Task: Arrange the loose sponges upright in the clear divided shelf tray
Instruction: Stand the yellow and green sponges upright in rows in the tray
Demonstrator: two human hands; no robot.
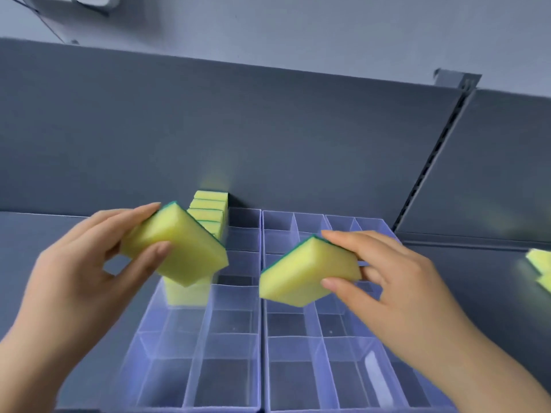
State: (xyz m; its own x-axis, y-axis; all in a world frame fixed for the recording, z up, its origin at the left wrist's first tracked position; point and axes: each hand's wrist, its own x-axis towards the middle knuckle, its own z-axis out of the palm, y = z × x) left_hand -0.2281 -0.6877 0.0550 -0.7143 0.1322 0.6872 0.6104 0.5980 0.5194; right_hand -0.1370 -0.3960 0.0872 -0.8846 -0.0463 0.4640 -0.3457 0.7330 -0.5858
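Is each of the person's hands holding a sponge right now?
Yes, the left hand grips one yellow sponge with a green scrub side and the right hand grips another, both above the clear divided tray.

No readable text, labels, brands, numbers or signs anywhere in the head view.
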